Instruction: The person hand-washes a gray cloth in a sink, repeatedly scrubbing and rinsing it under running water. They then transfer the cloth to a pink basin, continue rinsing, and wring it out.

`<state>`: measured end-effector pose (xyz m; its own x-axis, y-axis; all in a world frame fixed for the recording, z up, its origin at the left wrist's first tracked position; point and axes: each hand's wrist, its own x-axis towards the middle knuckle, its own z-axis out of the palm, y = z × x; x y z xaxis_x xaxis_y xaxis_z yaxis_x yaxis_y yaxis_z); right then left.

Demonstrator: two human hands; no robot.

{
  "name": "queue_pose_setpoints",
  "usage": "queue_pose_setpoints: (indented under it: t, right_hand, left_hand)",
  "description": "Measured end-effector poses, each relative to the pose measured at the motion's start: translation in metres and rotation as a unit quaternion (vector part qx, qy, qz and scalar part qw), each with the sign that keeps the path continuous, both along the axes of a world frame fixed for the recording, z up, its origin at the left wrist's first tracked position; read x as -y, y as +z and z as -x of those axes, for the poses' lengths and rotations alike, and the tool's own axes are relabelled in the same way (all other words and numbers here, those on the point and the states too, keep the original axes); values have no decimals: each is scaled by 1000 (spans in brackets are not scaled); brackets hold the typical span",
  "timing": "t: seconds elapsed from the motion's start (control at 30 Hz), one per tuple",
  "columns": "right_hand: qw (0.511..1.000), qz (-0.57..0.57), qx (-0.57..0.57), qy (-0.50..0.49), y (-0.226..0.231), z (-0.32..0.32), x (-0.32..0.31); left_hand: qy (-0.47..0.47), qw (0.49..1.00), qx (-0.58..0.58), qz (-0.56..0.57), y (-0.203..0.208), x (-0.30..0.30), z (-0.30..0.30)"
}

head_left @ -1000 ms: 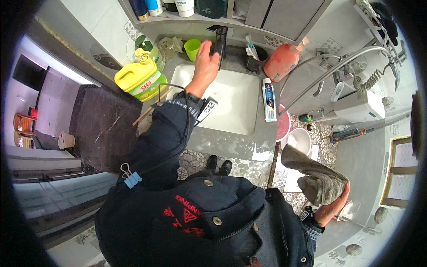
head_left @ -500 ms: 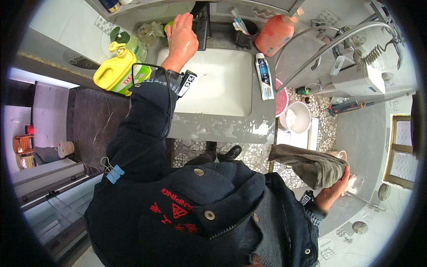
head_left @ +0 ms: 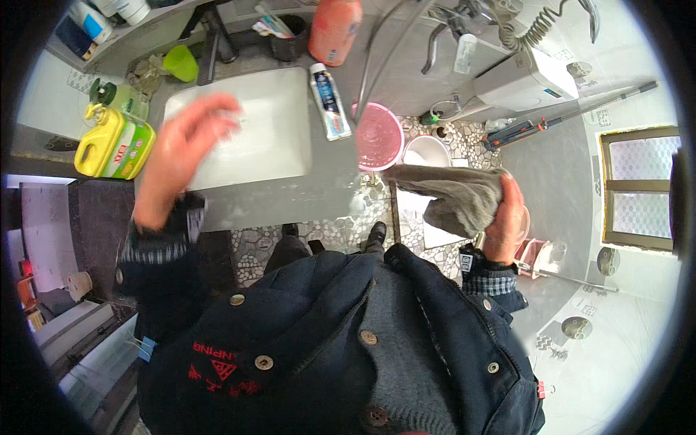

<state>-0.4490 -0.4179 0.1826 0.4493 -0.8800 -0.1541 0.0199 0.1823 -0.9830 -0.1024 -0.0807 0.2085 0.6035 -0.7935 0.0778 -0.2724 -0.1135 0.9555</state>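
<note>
hands [head_left: 506,221] moved, left [head_left: 180,152] over sink [head_left: 268,138], pebbled floor [head_left: 252,252]

toothpaste tube [head_left: 330,101] on grey counter [head_left: 290,199]

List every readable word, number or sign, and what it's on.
Wording withheld; what shows:
Yellow jug: lettering on its label.
Tube: lettering along its side.
Dark jacket: red lettering, triangular emblem.
Red bottle: marks too small.
Right wrist tag: marks too small.
White wall box: label too small.
Shelf containers: nothing legible.

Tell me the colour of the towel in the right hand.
The towel is brownish grey, seen best in the head view.
</note>
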Motion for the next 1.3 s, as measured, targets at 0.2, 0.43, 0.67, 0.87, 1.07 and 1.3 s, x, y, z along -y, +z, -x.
queue_pose_setpoints:
  t: [0.2, 0.43, 0.67, 0.87, 1.07, 1.3]
  right_hand:
    - [984, -67, 32, 161, -73, -11, 89]
    - [959, -71, -23, 274, -192, -75, 158]
    - [937, -21, 57, 344, -304, -105, 200]
    - [818, 235, -327, 410, -462, -91, 245]
    - [697, 367, -406, 464, -548, -102, 268]
    - [573, 454, -466, 498, -620, -155, 244]
  left_hand:
    - [-132, 964, -222, -69, -41, 91, 174]
    - [37, 911, -399, -100, -212, 242, 302]
    - [206, 877, -425, -84, -348, 310, 297]
    - [339, 768, -543, -20, -468, 353, 247]
    - [287, 620, -711, 165, -534, 356, 247]
    - [241, 540, -753, 289, -598, 367, 250]
